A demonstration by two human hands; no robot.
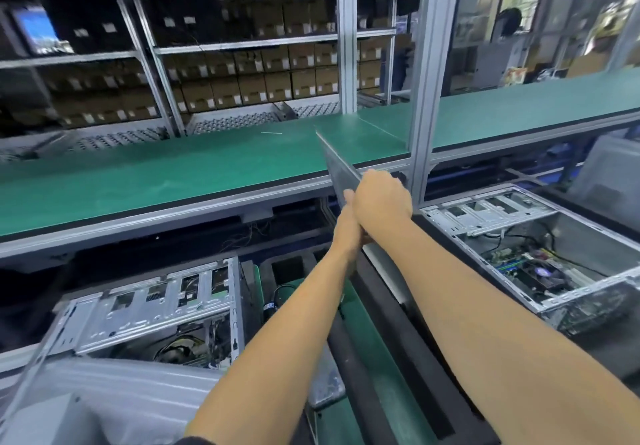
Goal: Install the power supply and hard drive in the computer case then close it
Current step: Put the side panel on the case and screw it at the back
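Both hands meet at the middle of the view, the right hand [381,199] curled over the upper edge of a grey metal side panel [337,171] held on edge, the left hand [348,226] gripping it from below. The panel rises above the green workbench [173,174], between two open computer cases: one at lower left [152,306], one at right [519,247].

No legible text in this view, white labels on the stacked cardboard boxes [263,81] blurred beyond reading, blue monitor screen [36,31] content unreadable, small label on the black cylinder [269,306] possibly printed, too small to read
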